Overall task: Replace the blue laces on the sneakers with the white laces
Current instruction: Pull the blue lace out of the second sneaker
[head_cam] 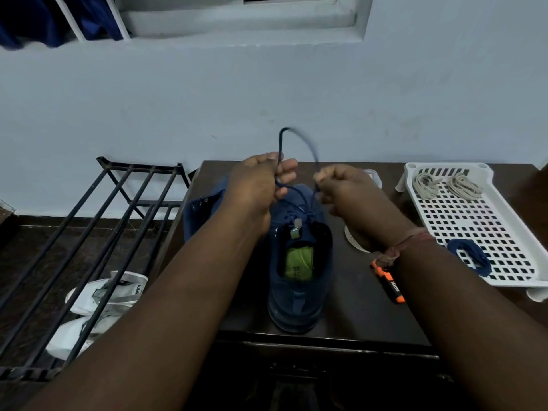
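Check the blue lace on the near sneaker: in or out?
Still in: blue lace runs from the sneaker eyelets up to both hands, left, right.

Home interior, looks like a bedroom or entry corner. A painted wall (296, 93) with scuffs is running behind a dark wooden desk (355, 292), a window ledge (237, 19) is sitting above, and blue cloth (29, 22) is hanging at top left. A black metal shoe rack (98, 221) is standing beside the desk, white sneakers (98, 298) are lying on the dark floor under it. A white plastic tray (474, 221) is holding laces. Domestic, not a shop or lab.
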A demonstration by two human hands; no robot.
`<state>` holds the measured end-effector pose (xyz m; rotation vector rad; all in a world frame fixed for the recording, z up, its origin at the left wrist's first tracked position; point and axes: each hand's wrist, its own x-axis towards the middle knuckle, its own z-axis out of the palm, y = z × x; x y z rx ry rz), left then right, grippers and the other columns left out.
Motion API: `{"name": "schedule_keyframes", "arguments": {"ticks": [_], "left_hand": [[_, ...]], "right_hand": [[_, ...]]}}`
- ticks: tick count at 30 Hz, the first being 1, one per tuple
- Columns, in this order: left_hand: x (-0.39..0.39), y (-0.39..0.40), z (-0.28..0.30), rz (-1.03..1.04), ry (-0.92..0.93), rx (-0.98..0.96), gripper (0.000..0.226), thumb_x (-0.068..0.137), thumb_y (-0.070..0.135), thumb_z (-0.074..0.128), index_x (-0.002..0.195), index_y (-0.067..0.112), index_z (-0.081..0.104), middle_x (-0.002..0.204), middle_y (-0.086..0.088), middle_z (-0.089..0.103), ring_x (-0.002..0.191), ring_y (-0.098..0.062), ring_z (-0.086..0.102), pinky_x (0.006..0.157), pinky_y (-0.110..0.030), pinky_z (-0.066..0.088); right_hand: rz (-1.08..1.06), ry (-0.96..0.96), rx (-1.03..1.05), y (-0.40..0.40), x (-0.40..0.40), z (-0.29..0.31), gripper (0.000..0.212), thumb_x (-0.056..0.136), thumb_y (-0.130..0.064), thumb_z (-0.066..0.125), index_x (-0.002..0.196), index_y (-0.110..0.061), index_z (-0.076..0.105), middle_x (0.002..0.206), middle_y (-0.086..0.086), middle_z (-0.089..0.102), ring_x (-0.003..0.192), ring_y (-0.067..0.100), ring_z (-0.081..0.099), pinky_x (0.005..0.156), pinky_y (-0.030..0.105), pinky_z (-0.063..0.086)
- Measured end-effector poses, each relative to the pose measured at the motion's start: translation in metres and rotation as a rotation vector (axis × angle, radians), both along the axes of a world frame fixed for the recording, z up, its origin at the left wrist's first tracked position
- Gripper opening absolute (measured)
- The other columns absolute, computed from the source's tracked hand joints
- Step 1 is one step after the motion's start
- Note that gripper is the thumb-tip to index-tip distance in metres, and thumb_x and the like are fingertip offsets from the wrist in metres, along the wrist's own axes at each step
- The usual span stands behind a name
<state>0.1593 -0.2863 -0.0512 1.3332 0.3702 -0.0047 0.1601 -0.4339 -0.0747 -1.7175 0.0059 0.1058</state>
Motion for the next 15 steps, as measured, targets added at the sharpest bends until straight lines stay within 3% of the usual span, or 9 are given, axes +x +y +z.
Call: {"name": "schedule_keyframes", "arguments": {"ticks": [2,4,6,8,9,11,13,15], "left_hand": [[0.001,0.001,-0.003,-0.074,0.047,0.136,0.017,0.105,0.013,0.048,0.101,0.017,0.063,0.094,0.001,0.072,0.077,-0.013,0.061,0.063,-0.024,0.046],[0.001,0.006,-0.008,-0.172,0.087,0.395,0.015,0.100,0.010,0.052,0.096,0.020,0.063,0.094,-0.004,0.066,0.075,-0.014,0.056,0.065,-0.029,0.047],[-0.004,0.012,-0.011,-0.317,0.116,0.761,0.013,0.092,0.024,0.065,0.104,0.020,0.061,0.104,-0.008,0.064,0.088,-0.022,0.063,0.080,-0.038,0.056],[-0.010,0.019,-0.015,-0.384,0.189,1.074,0.050,0.073,0.051,0.070,0.109,0.019,0.057,0.107,-0.010,0.062,0.091,-0.028,0.066,0.082,-0.045,0.056],[-0.013,0.021,-0.017,-0.385,0.202,1.130,0.058,0.066,0.058,0.069,0.105,0.016,0.058,0.101,-0.011,0.064,0.086,-0.028,0.066,0.076,-0.042,0.056],[-0.015,0.025,-0.022,-0.420,0.201,1.128,0.058,0.065,0.057,0.076,0.091,0.007,0.062,0.082,-0.011,0.067,0.074,-0.026,0.067,0.065,-0.039,0.056],[-0.013,0.027,-0.026,-0.457,0.218,1.057,0.045,0.073,0.048,0.081,0.085,0.006,0.068,0.077,-0.011,0.072,0.078,-0.027,0.070,0.076,-0.047,0.061],[-0.010,0.028,-0.028,-0.455,0.227,1.034,0.028,0.080,0.036,0.079,0.085,0.009,0.073,0.082,-0.012,0.074,0.083,-0.030,0.071,0.084,-0.051,0.059]], "right_hand": [[-0.074,-0.006,0.249,-0.002,0.001,0.014,0.014,0.098,-0.012,0.054,0.086,-0.014,0.060,0.078,0.008,0.061,0.062,0.016,0.051,0.054,0.025,0.041],[-0.151,-0.011,0.333,-0.002,0.000,0.017,0.012,0.099,-0.012,0.052,0.088,-0.009,0.057,0.076,0.009,0.063,0.056,0.017,0.051,0.050,0.026,0.042],[-0.212,0.033,0.246,-0.001,0.000,0.008,0.013,0.100,-0.015,0.053,0.089,-0.008,0.056,0.074,0.009,0.062,0.052,0.017,0.052,0.047,0.026,0.042],[-0.196,0.114,0.108,0.002,0.001,-0.006,0.019,0.098,-0.023,0.056,0.100,-0.004,0.057,0.081,0.011,0.063,0.058,0.017,0.060,0.053,0.029,0.052],[-0.169,0.120,-0.028,0.002,0.002,-0.013,0.031,0.095,-0.032,0.060,0.110,-0.005,0.057,0.091,0.011,0.064,0.072,0.018,0.065,0.065,0.034,0.057],[-0.131,0.007,-0.431,0.005,-0.001,-0.021,0.051,0.088,-0.039,0.065,0.127,-0.009,0.053,0.117,0.009,0.058,0.105,0.022,0.059,0.094,0.035,0.048],[-0.132,-0.266,-0.679,0.013,-0.009,-0.023,0.044,0.085,-0.028,0.070,0.124,-0.013,0.057,0.123,0.009,0.051,0.112,0.024,0.052,0.097,0.029,0.039],[-0.031,-0.442,-0.722,0.024,-0.015,-0.022,0.025,0.079,-0.017,0.072,0.104,-0.020,0.065,0.112,0.005,0.052,0.099,0.020,0.055,0.090,0.029,0.044]]}}
